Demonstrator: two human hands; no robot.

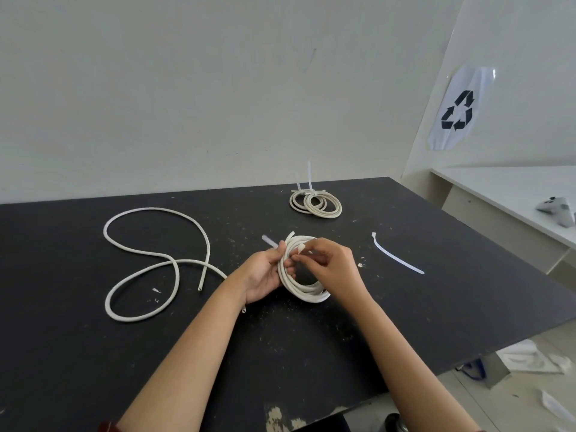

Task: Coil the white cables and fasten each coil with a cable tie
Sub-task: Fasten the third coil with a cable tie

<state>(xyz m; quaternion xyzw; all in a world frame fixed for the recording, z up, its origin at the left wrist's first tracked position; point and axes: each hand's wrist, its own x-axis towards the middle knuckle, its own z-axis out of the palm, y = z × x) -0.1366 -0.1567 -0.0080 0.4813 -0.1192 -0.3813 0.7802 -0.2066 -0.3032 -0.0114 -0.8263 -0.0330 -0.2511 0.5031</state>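
Note:
A coil of white cable (300, 288) stands tilted above the black table (93, 353) at its middle. My left hand (265, 272) grips the coil's left side, and a translucent cable tie (269, 241) sticks out up-left past its fingers. My right hand (330, 263) pinches the tie's head at the top of the coil. An uncoiled white cable (146, 254) lies in loose loops on the left. Two tied coils (316, 202) lie at the back, their tie tails pointing up. A spare cable tie (397, 255) lies flat to the right.
The table's right edge runs diagonally close to the spare tie. Beyond it stands a white counter (505, 194) with a white device (558, 210). A recycling sign (458, 110) hangs on the right wall. Packaging lies on the floor (530, 360).

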